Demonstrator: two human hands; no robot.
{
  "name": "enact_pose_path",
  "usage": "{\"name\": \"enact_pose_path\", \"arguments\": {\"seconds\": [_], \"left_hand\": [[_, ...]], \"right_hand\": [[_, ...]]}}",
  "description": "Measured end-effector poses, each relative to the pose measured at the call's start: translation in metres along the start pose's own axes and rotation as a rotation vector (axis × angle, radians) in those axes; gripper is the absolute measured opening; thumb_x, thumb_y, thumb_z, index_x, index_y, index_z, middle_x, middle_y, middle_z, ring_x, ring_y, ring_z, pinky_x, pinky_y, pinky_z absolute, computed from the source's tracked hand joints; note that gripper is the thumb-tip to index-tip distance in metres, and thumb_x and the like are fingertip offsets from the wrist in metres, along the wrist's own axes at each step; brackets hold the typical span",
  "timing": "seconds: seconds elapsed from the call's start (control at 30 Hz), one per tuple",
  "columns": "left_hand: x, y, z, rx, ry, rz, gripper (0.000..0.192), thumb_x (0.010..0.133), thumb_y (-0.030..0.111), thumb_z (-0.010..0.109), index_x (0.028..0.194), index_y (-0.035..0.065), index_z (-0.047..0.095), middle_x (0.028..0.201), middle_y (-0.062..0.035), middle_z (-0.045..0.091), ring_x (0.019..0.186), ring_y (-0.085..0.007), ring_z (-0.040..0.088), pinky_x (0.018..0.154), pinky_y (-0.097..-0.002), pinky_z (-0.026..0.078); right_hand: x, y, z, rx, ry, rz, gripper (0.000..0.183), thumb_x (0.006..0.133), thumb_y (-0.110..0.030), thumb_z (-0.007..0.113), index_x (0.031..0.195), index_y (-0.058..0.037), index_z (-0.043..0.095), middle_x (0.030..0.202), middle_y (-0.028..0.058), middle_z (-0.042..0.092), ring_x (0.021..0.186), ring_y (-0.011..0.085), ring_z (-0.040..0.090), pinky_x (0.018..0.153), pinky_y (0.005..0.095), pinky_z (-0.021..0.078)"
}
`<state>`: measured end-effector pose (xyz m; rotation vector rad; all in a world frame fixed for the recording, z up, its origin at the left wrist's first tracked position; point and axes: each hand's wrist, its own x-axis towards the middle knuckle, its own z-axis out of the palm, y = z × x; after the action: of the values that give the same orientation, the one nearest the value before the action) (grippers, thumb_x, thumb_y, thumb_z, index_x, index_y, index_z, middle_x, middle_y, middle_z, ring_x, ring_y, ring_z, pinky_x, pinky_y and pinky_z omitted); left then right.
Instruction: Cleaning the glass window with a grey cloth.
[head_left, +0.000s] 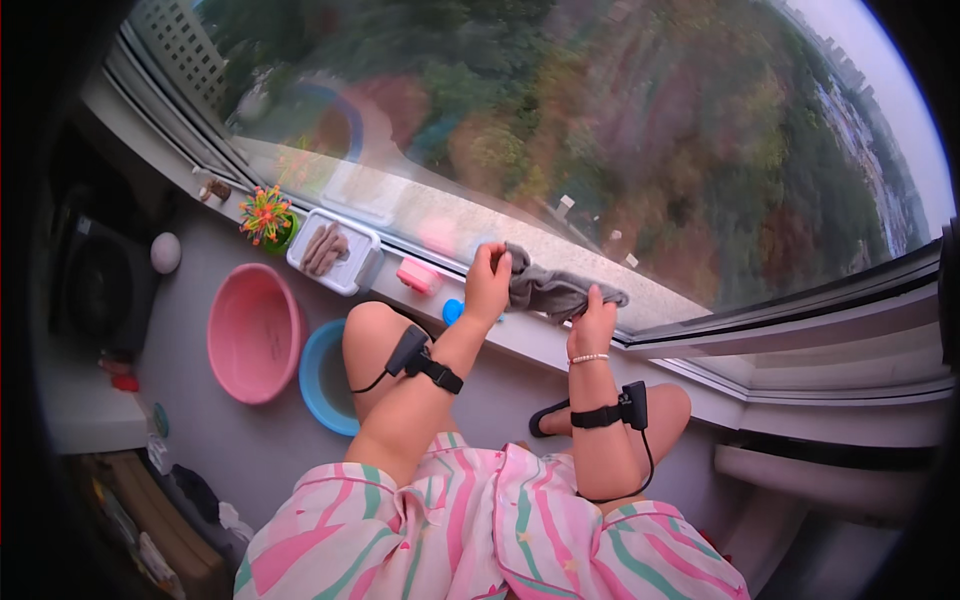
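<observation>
A grey cloth (551, 291), stretched sideways, hangs between my two hands above the window sill. My left hand (489, 283) pinches its left end near the glass. At its right end, my right hand (592, 319) has hold of the fabric from below. Just below and left of my left hand, a blue plastic item (453, 311) rests on the sill, partly hidden by that hand. Left of it is a pink soap box (418, 276). Farther left, a folded brownish cloth (324, 249) lies on the lid of a white plastic container (360, 281).
A pink basin (255, 334) and a blue basin (319, 382) with liquid stand on the floor at left, the blue one beside my knee. An artificial plant (274, 225) in a green pot is on the sill. The large window pane (525, 112) rises beyond the sill.
</observation>
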<state>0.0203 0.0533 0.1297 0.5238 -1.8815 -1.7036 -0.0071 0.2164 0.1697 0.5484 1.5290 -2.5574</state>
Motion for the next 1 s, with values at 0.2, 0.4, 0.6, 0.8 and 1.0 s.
{"name": "enact_pose_path", "arguments": {"seconds": [0.2, 0.4, 0.6, 0.8, 1.0], "left_hand": [[0.005, 0.099, -0.012, -0.825, 0.052, -0.327, 0.033, 0.096, 0.014, 0.056, 0.125, 0.0044, 0.042, 0.112, -0.0067, 0.058, 0.101, -0.0157, 0.059, 0.089, -0.0301, 0.049], [-0.026, 0.018, -0.018, -0.736, -0.359, -0.594, 0.057, 0.085, 0.023, 0.072, 0.129, 0.0018, 0.042, 0.117, -0.0100, 0.056, 0.105, -0.0168, 0.054, 0.088, -0.0320, 0.047], [-0.090, -0.021, -0.052, 0.397, -0.703, -0.218, 0.053, 0.071, 0.017, 0.073, 0.119, -0.0007, 0.057, 0.111, -0.0184, 0.062, 0.100, -0.0297, 0.060, 0.088, -0.0390, 0.047], [-0.066, 0.018, -0.096, 0.698, -0.252, 0.036, 0.022, 0.075, 0.021, 0.061, 0.093, 0.0118, 0.070, 0.089, -0.0135, 0.066, 0.095, -0.0377, 0.058, 0.086, -0.0445, 0.047], [-0.027, 0.108, -0.119, 0.453, -0.141, 0.170, 0.021, 0.081, 0.015, 0.058, 0.101, 0.0081, 0.061, 0.082, -0.0104, 0.062, 0.087, -0.0252, 0.058, 0.082, -0.0350, 0.046]], "right_hand": [[-0.040, -0.079, 0.077, -0.456, -0.101, -0.780, 0.027, 0.092, -0.018, 0.063, 0.107, 0.0022, 0.055, 0.097, 0.0114, 0.065, 0.086, 0.0198, 0.061, 0.081, 0.0314, 0.0473], [-0.028, -0.024, 0.083, -0.951, -0.148, -1.047, 0.024, 0.084, -0.017, 0.067, 0.100, -0.0027, 0.057, 0.090, 0.0229, 0.062, 0.084, 0.0447, 0.060, 0.071, 0.0470, 0.0486], [0.005, 0.019, -0.004, -0.748, -0.085, -0.537, 0.018, 0.081, -0.014, 0.072, 0.090, -0.0047, 0.060, 0.076, 0.0045, 0.061, 0.070, 0.0140, 0.055, 0.066, 0.0310, 0.0472], [-0.024, -0.032, -0.039, -0.316, -0.308, -0.110, 0.019, 0.084, -0.008, 0.067, 0.099, -0.0056, 0.057, 0.082, 0.0002, 0.058, 0.069, 0.0098, 0.053, 0.063, 0.0247, 0.0454], [-0.027, -0.047, -0.063, -0.356, -0.640, 0.327, 0.013, 0.089, -0.010, 0.064, 0.099, -0.0047, 0.059, 0.083, 0.0001, 0.060, 0.071, 0.0111, 0.055, 0.068, 0.0243, 0.0451]]}}
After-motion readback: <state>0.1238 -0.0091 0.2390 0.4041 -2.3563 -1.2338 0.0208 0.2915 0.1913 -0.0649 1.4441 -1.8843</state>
